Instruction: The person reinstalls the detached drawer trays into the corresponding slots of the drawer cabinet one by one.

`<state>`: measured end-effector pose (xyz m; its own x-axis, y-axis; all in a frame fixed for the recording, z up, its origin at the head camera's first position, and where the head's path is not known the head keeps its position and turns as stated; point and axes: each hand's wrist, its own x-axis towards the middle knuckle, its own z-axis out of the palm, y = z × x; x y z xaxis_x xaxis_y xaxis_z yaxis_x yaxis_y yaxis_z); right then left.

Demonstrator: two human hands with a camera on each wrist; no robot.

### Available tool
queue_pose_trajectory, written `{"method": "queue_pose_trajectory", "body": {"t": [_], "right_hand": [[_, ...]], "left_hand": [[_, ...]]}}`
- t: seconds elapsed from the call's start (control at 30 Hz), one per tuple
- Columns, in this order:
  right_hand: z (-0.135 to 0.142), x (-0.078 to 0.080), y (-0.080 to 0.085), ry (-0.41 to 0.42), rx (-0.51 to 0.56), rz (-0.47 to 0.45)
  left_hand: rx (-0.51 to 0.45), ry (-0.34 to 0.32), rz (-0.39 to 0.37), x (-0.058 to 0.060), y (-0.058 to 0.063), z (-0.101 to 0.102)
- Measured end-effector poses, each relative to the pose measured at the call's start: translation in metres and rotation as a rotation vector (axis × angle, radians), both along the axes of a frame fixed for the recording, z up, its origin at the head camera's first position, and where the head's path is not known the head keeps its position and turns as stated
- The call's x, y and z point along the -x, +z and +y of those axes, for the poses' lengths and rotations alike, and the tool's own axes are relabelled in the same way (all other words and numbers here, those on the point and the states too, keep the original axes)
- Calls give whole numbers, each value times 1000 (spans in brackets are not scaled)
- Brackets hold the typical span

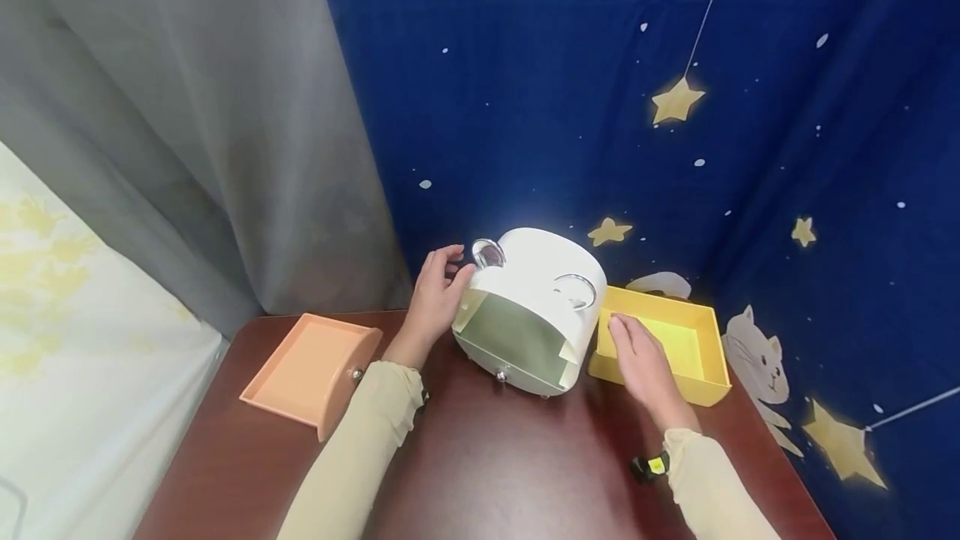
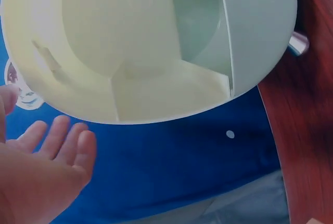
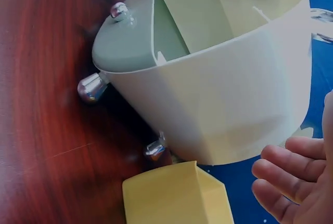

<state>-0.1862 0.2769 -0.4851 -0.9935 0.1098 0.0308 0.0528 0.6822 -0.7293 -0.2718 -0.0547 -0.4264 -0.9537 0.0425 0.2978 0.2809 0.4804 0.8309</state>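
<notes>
A rounded white drawer cabinet (image 1: 543,261) with two silver ear-shaped trims (image 1: 576,292) stands at the middle of the table's back part. Its upper space is hollow, and a pale green drawer (image 1: 480,358) with a silver knob fills the bottom. My left hand (image 1: 435,298) is beside the cabinet's left side, close to the left ear, fingers loosely bent around nothing. On the other side my right hand (image 1: 645,361) is held with extended fingers, overlapping a yellow drawer (image 1: 663,305) in the head view. In the right wrist view, its fingers (image 3: 291,174) are near the cabinet wall.
An orange drawer (image 1: 300,365) with a silver knob lies on the left of the dark red table (image 1: 495,465). Short silver feet (image 3: 92,88) support the cabinet. Behind the table hang a blue star-patterned curtain (image 1: 525,107) and a grey curtain (image 1: 285,107).
</notes>
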Motion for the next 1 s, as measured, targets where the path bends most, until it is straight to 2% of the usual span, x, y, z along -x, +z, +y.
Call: {"method": "queue_pose_trajectory", "body": {"t": [0.23,0.37,0.53,0.7,0.87,1.0], "right_hand": [[1,-15,-10,-150,0,81],[3,-25,-19,-217,16,103],[7,-36,-32,-282,27,89],[20,-44,-44,-334,-29,18],[41,-48,-56,-315,-130,-97],[54,-49,-66,-283,-180,-213]], "left_hand": [[49,-14,-218,0,0,0],[104,-12,-301,-2,-2,-1],[125,-9,-303,-3,-5,1],[116,17,-294,-6,-7,4],[131,31,-288,-10,-9,5],[160,18,-298,-12,-12,5]]}}
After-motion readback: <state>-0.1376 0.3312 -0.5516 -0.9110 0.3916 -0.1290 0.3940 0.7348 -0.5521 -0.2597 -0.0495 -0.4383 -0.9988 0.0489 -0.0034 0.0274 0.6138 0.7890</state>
